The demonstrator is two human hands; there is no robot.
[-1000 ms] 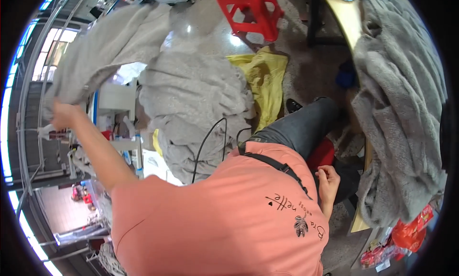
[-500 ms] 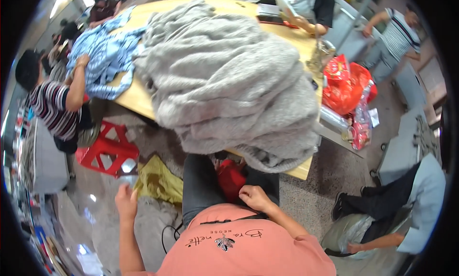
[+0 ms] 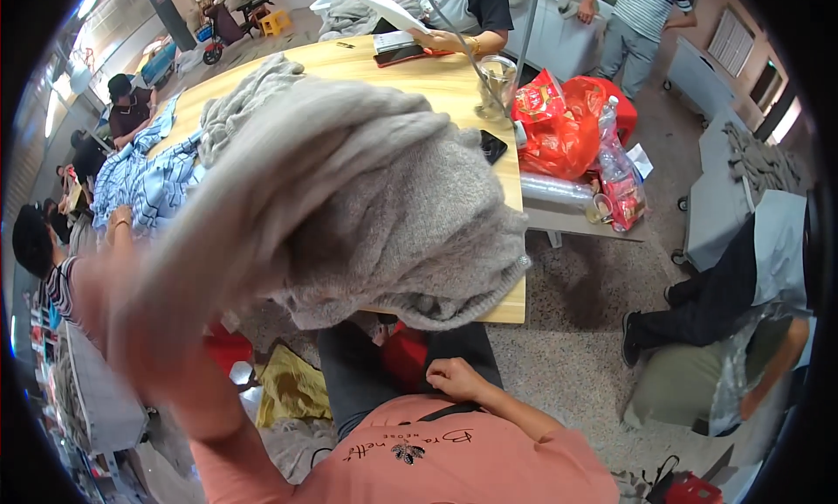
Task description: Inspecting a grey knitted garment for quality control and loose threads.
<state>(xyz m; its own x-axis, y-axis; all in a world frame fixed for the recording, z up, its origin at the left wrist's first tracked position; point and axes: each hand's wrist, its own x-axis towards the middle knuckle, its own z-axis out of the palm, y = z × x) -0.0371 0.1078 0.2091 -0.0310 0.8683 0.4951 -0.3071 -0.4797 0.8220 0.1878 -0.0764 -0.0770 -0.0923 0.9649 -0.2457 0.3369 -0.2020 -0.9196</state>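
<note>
A big pile of grey knit garments [image 3: 393, 216] lies over the near edge of a wooden table [image 3: 436, 85]. My left hand [image 3: 109, 308] is raised at the left, motion-blurred, and grips a grey garment [image 3: 236, 198] that sweeps from it across to the pile. My right hand [image 3: 456, 380] rests on my dark trouser leg under the table edge, fingers curled and holding nothing.
Red plastic bags [image 3: 559, 120], a glass jar [image 3: 496, 85], a black phone [image 3: 491, 146] and a bottle [image 3: 611, 159] sit on the table's right end. Blue striped cloth [image 3: 144, 181] lies at the left. People work around the table; one sits at the right [image 3: 742, 312]. Yellow cloth [image 3: 292, 386] lies on the floor.
The view swung from the floor pile up to the table. My left arm rose from low at the left, carrying a grey garment up across the pile. My right hand stayed on my lap.
</note>
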